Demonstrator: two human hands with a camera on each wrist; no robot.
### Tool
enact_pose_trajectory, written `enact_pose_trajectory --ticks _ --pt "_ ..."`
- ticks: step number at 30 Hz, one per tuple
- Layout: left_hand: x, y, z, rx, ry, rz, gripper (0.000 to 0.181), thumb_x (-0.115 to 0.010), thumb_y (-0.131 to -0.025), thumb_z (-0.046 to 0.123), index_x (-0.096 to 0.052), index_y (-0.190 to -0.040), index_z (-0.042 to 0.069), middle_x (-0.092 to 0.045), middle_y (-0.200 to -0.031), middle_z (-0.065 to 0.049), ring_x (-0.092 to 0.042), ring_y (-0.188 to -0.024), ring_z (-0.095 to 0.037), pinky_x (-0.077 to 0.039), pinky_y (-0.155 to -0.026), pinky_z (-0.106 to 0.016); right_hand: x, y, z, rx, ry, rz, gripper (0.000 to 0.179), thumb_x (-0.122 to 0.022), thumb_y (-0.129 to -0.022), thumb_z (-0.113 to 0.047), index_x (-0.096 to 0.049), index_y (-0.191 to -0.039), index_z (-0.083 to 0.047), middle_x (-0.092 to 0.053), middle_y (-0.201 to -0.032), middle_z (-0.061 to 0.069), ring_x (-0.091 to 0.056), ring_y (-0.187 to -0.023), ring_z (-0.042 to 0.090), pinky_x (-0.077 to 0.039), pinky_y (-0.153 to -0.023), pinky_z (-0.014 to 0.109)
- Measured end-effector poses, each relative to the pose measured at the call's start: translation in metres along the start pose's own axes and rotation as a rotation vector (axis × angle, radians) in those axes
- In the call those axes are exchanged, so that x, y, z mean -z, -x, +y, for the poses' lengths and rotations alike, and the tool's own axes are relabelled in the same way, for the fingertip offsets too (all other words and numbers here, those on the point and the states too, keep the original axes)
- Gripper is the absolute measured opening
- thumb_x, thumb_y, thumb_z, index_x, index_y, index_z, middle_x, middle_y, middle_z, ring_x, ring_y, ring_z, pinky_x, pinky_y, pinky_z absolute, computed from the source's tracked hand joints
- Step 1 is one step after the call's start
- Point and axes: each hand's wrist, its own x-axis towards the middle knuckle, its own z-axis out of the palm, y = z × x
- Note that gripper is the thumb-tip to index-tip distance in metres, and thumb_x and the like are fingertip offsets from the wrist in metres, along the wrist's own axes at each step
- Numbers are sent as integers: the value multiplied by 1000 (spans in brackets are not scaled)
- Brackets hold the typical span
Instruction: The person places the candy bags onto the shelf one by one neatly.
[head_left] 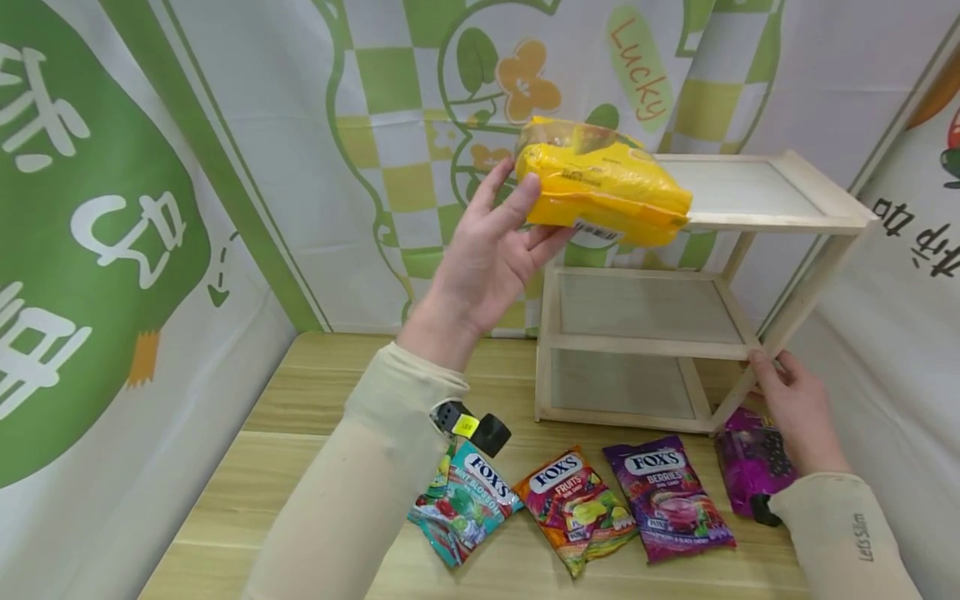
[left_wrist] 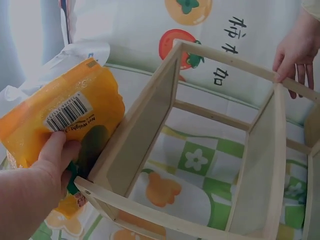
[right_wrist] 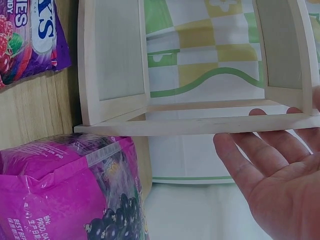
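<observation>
My left hand (head_left: 491,258) grips a yellow candy bag (head_left: 607,179) by its left end, held up at the top of a wooden three-tier shelf (head_left: 652,343). In the left wrist view the thumb presses the yellow bag (left_wrist: 75,112) just below its barcode, close to the shelf's top tier. At the shelf's front right post my right hand (head_left: 798,408) touches the wood around the middle tier. The right wrist view has that hand (right_wrist: 280,175) with its fingers spread and fairly straight against the post (right_wrist: 190,125).
On the wooden table lie a teal Fox's bag (head_left: 468,504), an orange Fox's fruits bag (head_left: 576,508) and a purple Fox's berries bag (head_left: 670,500). A magenta bag (head_left: 750,467) stands beside the shelf's right post, under my right wrist. Printed curtains (head_left: 390,167) enclose the table.
</observation>
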Motion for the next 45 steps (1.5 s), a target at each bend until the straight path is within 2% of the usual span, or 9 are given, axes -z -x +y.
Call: enact_pose_trajectory --ticks 5,11,21,24,27,31,33,40,45 --pt "-2 0 -4 -18 -56 -1 86 -61 -97 -8 -19 -162 30 -54 -142 -16 -59 -126 -34 -55 -103 -40 0 0 0 -10 11 -6 76 -35 -106 -57 -28 -160 -4 -46 -148 33 -55 -94 -10 -58 -79 19" --pt "-5 -3 -9 -61 -263 93 87 -73 -91 -3 -27 -158 28 -59 -137 -11 -65 -120 -30 -58 -97 -42 -1 0 1 10 -3 7 74 -38 -107 -54 -31 -158 -2 -62 -139 15 -56 -96 -10 -55 -75 11" --pt "-4 -2 -10 -242 -1012 248 86 -83 -87 37 -37 -157 20 -47 -134 -5 -65 -92 -21 -62 -73 -30 -1 0 -1 1 14 -7 75 -35 -106 -56 -29 -160 -3 -47 -148 32 -56 -96 -9 -58 -80 18" --pt "-3 -4 -12 -345 -1201 260 84 -82 -88 40 -41 -155 13 -41 -139 -7 -57 -103 -21 -57 -80 -24 -1 0 0 7 0 -6 75 -36 -106 -56 -29 -159 -3 -51 -147 29 -55 -98 -8 -55 -76 12" --pt "-3 -5 -15 -464 -1319 242 81 -81 -89 35 -40 -154 10 -39 -144 -10 -51 -119 -22 -50 -95 -22 -1 0 2 18 -27 0 74 -38 -107 -53 -29 -160 -3 -65 -132 6 -55 -100 -8 -54 -76 10" --pt "-1 -7 -19 -663 -1441 180 71 -79 -91 28 -43 -151 12 -41 -141 -13 -46 -127 -24 -44 -105 -23 -1 1 3 32 -49 6 72 -40 -107 -51 -30 -159 -1 -59 -115 -22 -55 -103 -7 -54 -76 9" --pt "1 -8 -21 -776 -1512 137 61 -77 -93 25 -48 -145 12 -42 -140 -14 -45 -128 -27 -43 -106 -24 0 1 2 31 -41 5 73 -40 -107 -52 -30 -159 -2 -60 -117 -20 -55 -103 -6 -54 -76 9" --pt "4 -14 -28 -1119 -1704 18 26 -69 -98 15 -63 -123 9 -53 -129 -19 -47 -126 -39 -35 -117 -37 1 2 0 13 -2 -5 74 -37 -107 -55 -27 -161 -5 -53 -147 24 -56 -97 -10 -53 -75 10" --pt "4 -17 -34 -1297 -1774 -7 14 -58 -103 8 -70 -111 10 -58 -119 -17 -50 -121 -40 -43 -110 -40 1 1 -1 12 4 -7 74 -36 -106 -56 -28 -161 -6 -46 -148 33 -56 -97 -10 -54 -76 12"
